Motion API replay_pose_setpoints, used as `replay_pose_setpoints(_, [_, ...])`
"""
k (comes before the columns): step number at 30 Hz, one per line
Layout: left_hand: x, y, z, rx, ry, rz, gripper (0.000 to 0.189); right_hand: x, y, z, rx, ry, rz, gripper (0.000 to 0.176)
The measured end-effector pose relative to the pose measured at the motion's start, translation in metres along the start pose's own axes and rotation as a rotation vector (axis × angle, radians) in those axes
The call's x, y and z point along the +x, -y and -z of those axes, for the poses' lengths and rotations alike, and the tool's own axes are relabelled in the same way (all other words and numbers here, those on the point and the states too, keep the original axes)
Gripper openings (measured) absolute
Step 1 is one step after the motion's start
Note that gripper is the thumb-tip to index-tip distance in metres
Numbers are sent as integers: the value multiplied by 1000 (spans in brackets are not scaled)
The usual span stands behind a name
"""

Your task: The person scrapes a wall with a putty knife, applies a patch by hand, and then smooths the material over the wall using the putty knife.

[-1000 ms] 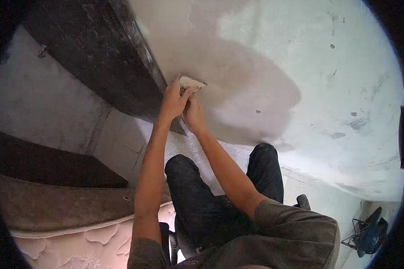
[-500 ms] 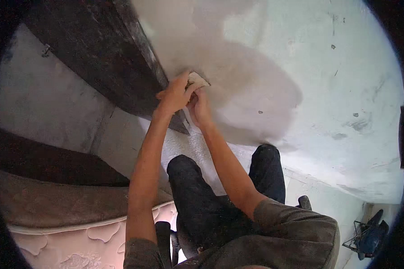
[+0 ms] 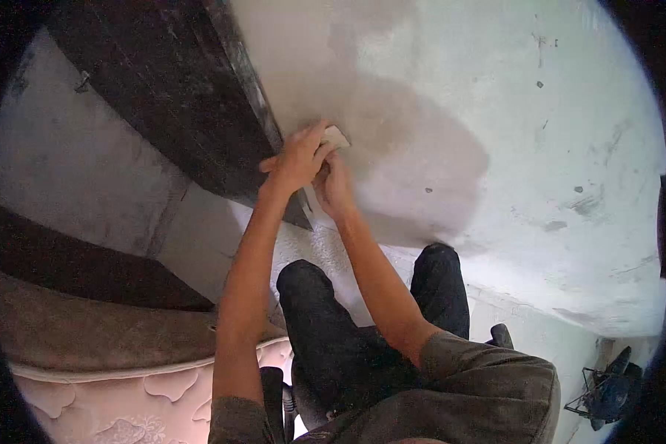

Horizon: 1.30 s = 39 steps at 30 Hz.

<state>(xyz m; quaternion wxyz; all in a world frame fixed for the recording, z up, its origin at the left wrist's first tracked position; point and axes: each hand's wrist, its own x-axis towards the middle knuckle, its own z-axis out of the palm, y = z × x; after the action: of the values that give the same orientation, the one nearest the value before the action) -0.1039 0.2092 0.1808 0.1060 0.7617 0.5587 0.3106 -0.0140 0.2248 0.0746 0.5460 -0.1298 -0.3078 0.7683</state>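
My left hand [image 3: 301, 157] is closed on a small pale flat piece [image 3: 337, 136], and its fingers press the piece against the wall [image 3: 525, 140]. What the piece is made of I cannot make out. One finger of that hand sticks out to the left, over the edge of a dark board [image 3: 177, 89]. Just below and to the right, my right hand [image 3: 334, 189] touches the left one with its fingers curled. Its fingertips are partly hidden, so what they grip does not show. Around both hands the wall has a brownish-grey patch [image 3: 422, 140].
White powder [image 3: 311, 251] lies on the floor between the board and my knees [image 3: 440, 270]. A pink quilted mattress [image 3: 126, 399] is at lower left. On the lower right floor stands a dark object with thin wire legs [image 3: 610, 388]. Small holes mark the wall.
Both hands have shifted slightly right and down in view, with the pale piece. My left fingers now cover more of it. The view itself has moved a little.
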Motion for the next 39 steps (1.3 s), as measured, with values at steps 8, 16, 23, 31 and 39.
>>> replay_pose_setpoints(8, [6,-9,7,18,43,-66,45,-5,12,-16,157,-50,13,32])
replay_pose_setpoints(16, [12,-16,5,77,70,-69,37,-3,17,-18,230,-85,29,27])
replay_pose_setpoints(23, [10,-7,-11,141,-52,-172,33,-1,11,-4,321,-41,-41,27])
replay_pose_setpoints(31, [10,-11,-10,159,14,-101,31,-6,17,-14,296,-79,-25,26])
replay_pose_setpoints(39, [5,-16,4,79,59,-37,38,-11,21,-26,196,-29,-66,33])
